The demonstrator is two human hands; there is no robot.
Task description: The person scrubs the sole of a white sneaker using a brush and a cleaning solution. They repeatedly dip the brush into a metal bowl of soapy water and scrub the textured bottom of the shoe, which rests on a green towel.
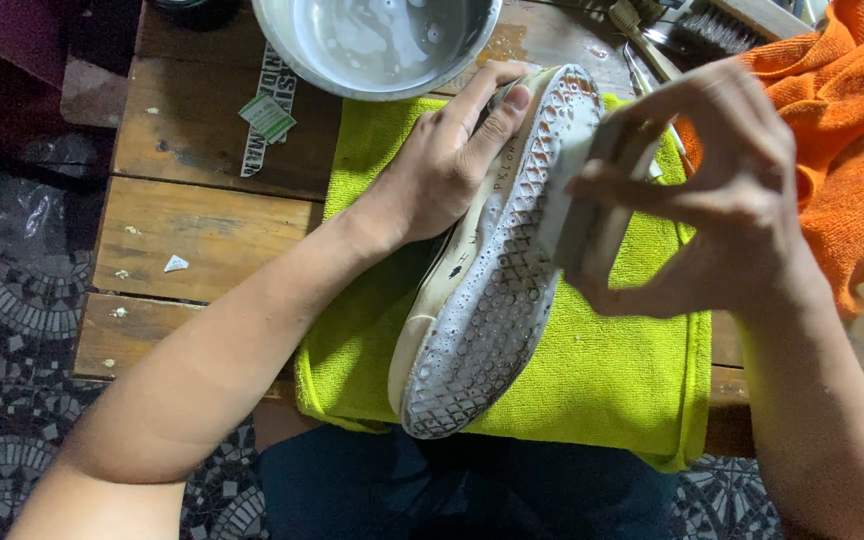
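A shoe lies sole-up on a lime-green towel, its white patterned sole wet and foamy. My left hand grips the shoe's toe end and side, holding it tilted. My right hand holds a pale rectangular scrubbing brush pressed against the upper right part of the sole.
A metal bowl of soapy water stands at the table's far edge. An orange cloth lies at the right. Brushes rest at the back right. The wooden table has paper scraps; a patterned mosaic floor lies to the left.
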